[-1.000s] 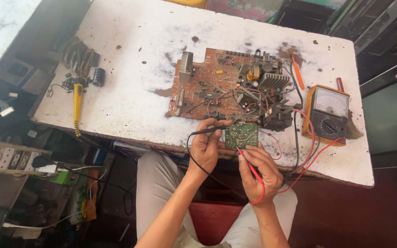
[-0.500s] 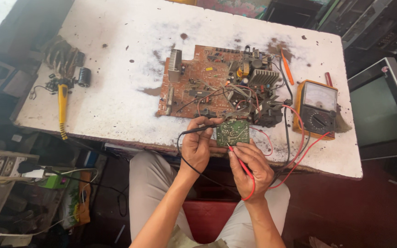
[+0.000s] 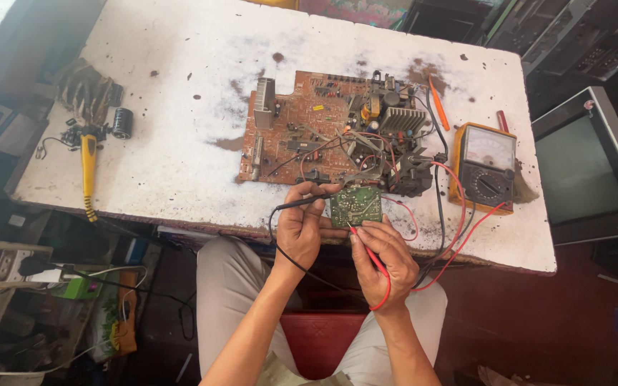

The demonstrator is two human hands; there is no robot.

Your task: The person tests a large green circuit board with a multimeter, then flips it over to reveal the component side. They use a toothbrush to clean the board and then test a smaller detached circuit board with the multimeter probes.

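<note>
Two bare forearms rise from the bottom of the view and meet at the near edge of the white worktable (image 3: 180, 143), above the person's lap. The left hand (image 3: 300, 227) is curled, thumb on top, gripping a black probe (image 3: 303, 203) that lies nearly level with its tip pointing right toward a small green circuit board (image 3: 356, 206). The right hand (image 3: 388, 257) is closed in a pen-like pinch on a red probe (image 3: 365, 246), which slants up and left so that its tip meets the lower left edge of the green board. That board sits right at the table's front edge, between the two hands and just above them, with the left fingers against its left side. It lies just in front of a large brown circuit board (image 3: 302, 129), to which a bundle of wires seems to join it. Red and black leads loop from the hands off to the right toward an orange analog multimeter (image 3: 486, 166), which stands just beside the brown board. Whether the black probe's tip actually touches the green board cannot be made out, as the fingers cover that spot. Both elbows are cut off by the lower frame edge. Well apart at the table's left end lies a yellow-handled soldering iron (image 3: 89, 166).
</note>
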